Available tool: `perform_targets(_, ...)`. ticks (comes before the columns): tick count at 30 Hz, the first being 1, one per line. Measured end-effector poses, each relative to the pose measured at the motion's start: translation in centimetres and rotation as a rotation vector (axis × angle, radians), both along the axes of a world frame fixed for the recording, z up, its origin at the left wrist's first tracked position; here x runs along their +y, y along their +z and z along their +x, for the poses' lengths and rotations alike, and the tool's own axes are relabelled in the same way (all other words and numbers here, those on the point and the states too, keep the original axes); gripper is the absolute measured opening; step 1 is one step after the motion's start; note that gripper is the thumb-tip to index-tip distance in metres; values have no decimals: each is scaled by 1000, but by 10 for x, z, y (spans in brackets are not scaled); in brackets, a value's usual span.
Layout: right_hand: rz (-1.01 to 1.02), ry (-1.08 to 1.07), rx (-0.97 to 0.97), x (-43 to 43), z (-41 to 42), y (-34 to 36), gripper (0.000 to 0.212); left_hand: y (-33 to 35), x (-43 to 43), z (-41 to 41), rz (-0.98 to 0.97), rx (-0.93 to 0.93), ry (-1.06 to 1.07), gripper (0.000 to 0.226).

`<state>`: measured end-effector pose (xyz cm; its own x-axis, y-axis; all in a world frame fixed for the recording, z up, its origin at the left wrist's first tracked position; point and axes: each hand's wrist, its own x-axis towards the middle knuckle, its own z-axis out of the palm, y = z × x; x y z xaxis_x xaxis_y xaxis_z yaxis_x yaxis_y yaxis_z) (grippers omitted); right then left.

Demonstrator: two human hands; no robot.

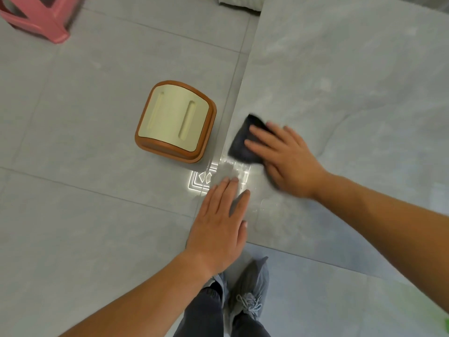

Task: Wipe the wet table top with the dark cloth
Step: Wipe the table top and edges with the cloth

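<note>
A glossy grey table top (340, 81) fills the right half of the head view, its left edge running diagonally down to a near corner. A wet, shiny patch (233, 176) lies by that edge. A dark cloth (243, 144) is crumpled on the table just beyond the patch. My right hand (286, 161) presses flat on the cloth, fingers spread over it. My left hand (221, 227) rests palm down at the table's left edge near the corner, fingers together and extended, holding nothing.
A brown and cream stool (175, 122) stands on the tiled floor just left of the table edge. A pink plastic stool (36, 18) is at the far left. My shoes (250, 295) are below the table's near corner.
</note>
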<state>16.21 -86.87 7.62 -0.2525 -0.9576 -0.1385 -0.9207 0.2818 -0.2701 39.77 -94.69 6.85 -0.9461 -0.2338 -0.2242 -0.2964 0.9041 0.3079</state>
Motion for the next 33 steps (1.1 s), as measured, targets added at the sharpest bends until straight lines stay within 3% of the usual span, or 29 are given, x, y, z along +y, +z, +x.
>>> perform_targets(2,-21,-249,-54,-25,0,-1,57,0,2,-1,-14,5,4,63)
perform_targets(4,-54,-348,-41,-37,15,-6,57,0,6,-1,-21,4,22,63)
perform_targets(9,-6,42,-41,11,36,-9,58,-2,9,0,-47,-22,40,66)
perform_targets(14,-5,-333,-65,29,-11,0,57,-6,11,2,-82,-51,33,66)
perform_targets(17,-8,-435,-67,42,3,2,59,-5,12,2,-87,-57,37,66)
perform_targets(21,-30,-228,-22,87,59,0,59,-2,16,-1,-61,-55,67,67)
perform_targets(23,-25,-80,-21,107,61,-1,57,0,19,-4,-51,-52,87,67)
perform_targets(25,-30,-69,-12,109,44,-2,58,0,20,-4,-53,-55,93,68)
perform_targets(30,-39,-598,-83,85,28,-1,62,-2,19,-3,-46,-51,99,69)
perform_targets(33,-59,-653,-83,93,63,0,62,-4,18,-1,-36,-53,91,68)
